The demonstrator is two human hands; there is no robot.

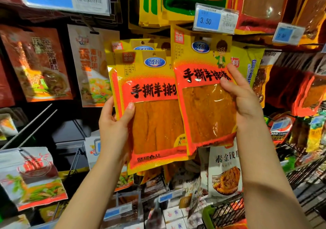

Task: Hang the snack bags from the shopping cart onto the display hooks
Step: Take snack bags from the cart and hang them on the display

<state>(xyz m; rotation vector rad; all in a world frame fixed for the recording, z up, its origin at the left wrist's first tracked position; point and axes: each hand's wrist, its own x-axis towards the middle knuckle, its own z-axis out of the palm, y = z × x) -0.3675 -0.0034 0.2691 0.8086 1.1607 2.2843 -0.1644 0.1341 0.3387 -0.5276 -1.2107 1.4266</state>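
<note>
I am holding yellow and orange snack bags up in front of a wall of hanging snacks. My left hand [114,122] grips a small stack of bags [151,105] by its left edge, thumb on the front and fingers [107,108] curled behind, so the punched holes at the top stay free and level for a hook. My right hand [243,101] clasps one more bag [202,91] of the same kind by its right edge, thumb across the front. This bag is raised higher and overlaps the stack's right side. Its top sits just under a price tag [215,18] reading 3.50. I cannot tell whether it is already on a hook, because the tag hides that spot.

The bags are flat, glossy plastic pouches, rectangular, with bold black characters on an orange band and a clear window showing rust-coloured sheets of dried snack inside.

Other packets hang all around. Bare metal hooks [33,124] jut out at lower left. Part of the wire shopping cart [227,213] shows at lower right.
</note>
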